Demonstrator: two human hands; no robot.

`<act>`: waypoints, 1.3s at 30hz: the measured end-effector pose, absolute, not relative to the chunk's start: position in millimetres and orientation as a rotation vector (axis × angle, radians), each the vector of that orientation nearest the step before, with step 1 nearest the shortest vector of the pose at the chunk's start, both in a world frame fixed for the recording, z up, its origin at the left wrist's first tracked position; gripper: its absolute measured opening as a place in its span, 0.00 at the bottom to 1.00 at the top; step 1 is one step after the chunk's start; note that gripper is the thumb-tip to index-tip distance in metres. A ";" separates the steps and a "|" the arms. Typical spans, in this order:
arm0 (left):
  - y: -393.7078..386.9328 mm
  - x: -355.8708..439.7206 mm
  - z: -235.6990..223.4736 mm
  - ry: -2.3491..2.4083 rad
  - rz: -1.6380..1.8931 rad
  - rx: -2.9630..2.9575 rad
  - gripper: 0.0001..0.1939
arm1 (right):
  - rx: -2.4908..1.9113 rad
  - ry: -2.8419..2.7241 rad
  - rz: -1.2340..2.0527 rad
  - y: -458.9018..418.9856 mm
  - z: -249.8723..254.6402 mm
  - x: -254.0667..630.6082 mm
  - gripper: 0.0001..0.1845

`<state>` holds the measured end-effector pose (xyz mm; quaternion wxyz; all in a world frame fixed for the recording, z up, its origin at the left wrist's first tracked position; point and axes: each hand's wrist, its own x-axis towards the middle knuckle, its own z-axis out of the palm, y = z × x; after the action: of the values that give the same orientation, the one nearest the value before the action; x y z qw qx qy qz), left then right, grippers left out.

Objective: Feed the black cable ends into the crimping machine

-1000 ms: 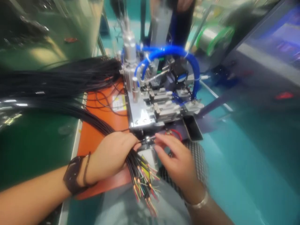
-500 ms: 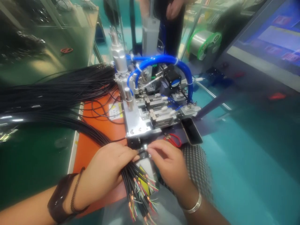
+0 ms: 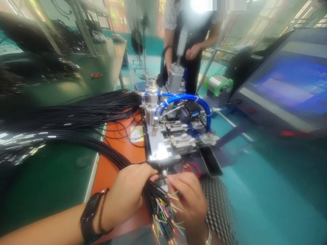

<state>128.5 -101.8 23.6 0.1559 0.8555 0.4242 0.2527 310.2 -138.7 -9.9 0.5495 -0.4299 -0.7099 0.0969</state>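
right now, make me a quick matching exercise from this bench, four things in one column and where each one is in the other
Things:
1. curved blue plastic tubing
2. bundle of thin black cables
3. silver spool with green rims
4. black wristband

Places:
a. gripped in the left hand
b. arched above the steel bench machine
c. around the left wrist
d. standing beyond that machine, near the blue-lit monitor screen

Pairs: 1-b, 2-a, 3-d, 4-c

A bundle of black cables (image 3: pixel 150 199) ends in splayed, stripped, multicoloured wire tips (image 3: pixel 163 219).
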 end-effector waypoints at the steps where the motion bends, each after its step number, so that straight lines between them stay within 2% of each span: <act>1: -101.2 127.4 22.9 1.213 0.730 2.468 0.08 | -1.032 -1.690 0.227 -139.8 -12.1 308.9 0.22; 5: -98.5 124.7 22.1 1.196 0.729 2.525 0.07 | -1.145 -1.791 0.400 -134.5 -13.4 304.5 0.07; 7: -97.3 124.6 22.2 1.190 0.718 2.535 0.07 | -1.258 -1.692 0.509 -129.3 -9.3 303.7 0.04; 10: -96.1 125.0 21.8 1.194 0.685 2.523 0.07 | -1.313 -1.516 0.541 -124.5 -1.1 303.4 0.04; 14: -96.1 125.4 19.4 1.169 0.649 2.523 0.08 | -1.248 -1.598 0.600 -125.2 1.7 301.1 0.08; 17: -97.2 125.9 17.1 1.186 0.646 2.540 0.09 | -1.252 -1.605 0.671 -126.5 -2.8 298.7 0.07; 21: -98.4 124.8 15.2 1.187 0.602 2.608 0.10 | -1.252 -1.603 0.604 -124.8 -3.8 298.4 0.07; 26: -96.3 121.4 19.5 0.980 0.600 2.941 0.09 | -1.210 -1.886 0.594 -115.1 7.0 309.9 0.07; 30: -97.1 123.3 25.6 0.938 0.429 3.006 0.11 | -1.201 -2.255 0.641 -105.4 7.7 324.3 0.08; 33: -98.8 125.4 23.7 1.007 0.422 2.961 0.15 | -1.363 -2.097 0.777 -104.4 -1.5 329.0 0.10; 39: -96.4 124.2 12.7 0.997 0.369 2.946 0.17 | -1.488 -1.678 1.262 -109.2 -18.6 329.3 0.09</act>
<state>124.2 -96.4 12.7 0.0047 0.9406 0.3183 0.1179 329.3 -109.2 -18.6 0.2805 -0.5550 -0.6258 0.4708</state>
